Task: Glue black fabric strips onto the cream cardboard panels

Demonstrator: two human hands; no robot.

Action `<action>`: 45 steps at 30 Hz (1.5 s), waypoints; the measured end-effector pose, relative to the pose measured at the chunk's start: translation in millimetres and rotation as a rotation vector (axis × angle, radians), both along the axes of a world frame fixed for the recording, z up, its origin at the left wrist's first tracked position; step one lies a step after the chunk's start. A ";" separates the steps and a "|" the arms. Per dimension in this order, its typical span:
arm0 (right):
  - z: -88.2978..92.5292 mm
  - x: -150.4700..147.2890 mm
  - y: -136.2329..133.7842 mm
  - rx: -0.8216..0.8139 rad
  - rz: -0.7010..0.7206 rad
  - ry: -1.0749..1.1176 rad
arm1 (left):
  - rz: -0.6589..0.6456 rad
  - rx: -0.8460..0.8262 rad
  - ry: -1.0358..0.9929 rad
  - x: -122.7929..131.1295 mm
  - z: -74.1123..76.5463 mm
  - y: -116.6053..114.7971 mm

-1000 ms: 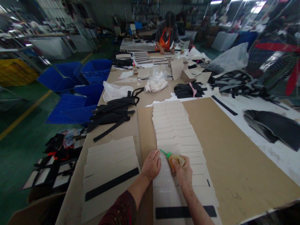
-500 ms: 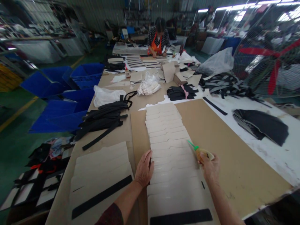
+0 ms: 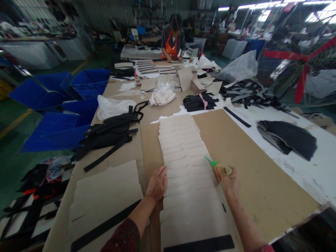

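A long row of overlapping beige cardboard pieces (image 3: 187,178) runs away from me on a brown sheet (image 3: 252,168). My left hand (image 3: 156,183) rests at the row's left edge, its fingers stretched out and touching the pieces. In my right hand (image 3: 231,182) is a squeeze glue bottle (image 3: 222,170) with a green nozzle, wrapped by the fingers. Its tip points left, at the right edge of the row. A black strip (image 3: 199,243) lies across the nearest piece. On the left, a second group of cardboard pieces (image 3: 107,189) carries another black strip (image 3: 105,225).
Black strips (image 3: 110,131) lie in a heap at left, near blue bins (image 3: 60,122). Plastic bags (image 3: 162,92) and a tied black bundle (image 3: 199,102) sit farther back. Fanned black pieces (image 3: 288,138) and a large fan (image 3: 301,63) are at right. A co-worker (image 3: 173,40) stands at the far end.
The whole view has shifted a little, so everything appears slightly farther left. Both hands and the glue bottle keep nearly the same place against the row of cardboard.
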State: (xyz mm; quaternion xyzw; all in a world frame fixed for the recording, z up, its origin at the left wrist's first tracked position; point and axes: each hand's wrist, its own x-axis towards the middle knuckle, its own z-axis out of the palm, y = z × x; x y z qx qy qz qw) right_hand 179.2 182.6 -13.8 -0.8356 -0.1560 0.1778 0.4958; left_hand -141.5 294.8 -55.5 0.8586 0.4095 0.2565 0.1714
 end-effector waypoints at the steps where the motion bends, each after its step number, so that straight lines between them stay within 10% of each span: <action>1: 2.2 -1.5 0.7 -0.050 0.001 -0.036 | 0.000 0.003 0.003 0.1 0.0 -0.5; 45: 12.9 -139.0 33.8 -0.121 0.415 -0.036 | 0.001 -0.046 0.008 2.7 8.7 -5.7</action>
